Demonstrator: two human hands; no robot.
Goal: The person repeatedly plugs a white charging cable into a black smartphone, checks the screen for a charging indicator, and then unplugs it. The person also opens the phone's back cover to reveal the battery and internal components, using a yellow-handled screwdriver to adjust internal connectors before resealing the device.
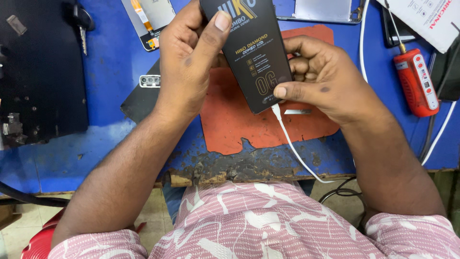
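A flat black box (254,52) with gold print is held upright over the worn orange mat (230,124). My left hand (187,62) grips its left edge, thumb pressed on the front near the top. My right hand (321,76) holds its right side and lower corner, thumb on the bottom right. A white cable (292,144) comes out from under the box's lower edge and runs down off the bench. A small metal blade (297,111) lies on the mat just below my right hand.
The blue bench (110,62) has a chipped front edge (239,172). A red handheld tool (417,81) lies at right, a black machine (38,72) at left, a phone back (143,96) beside my left wrist, a screen part (148,19) and metal frame (326,12) at the back.
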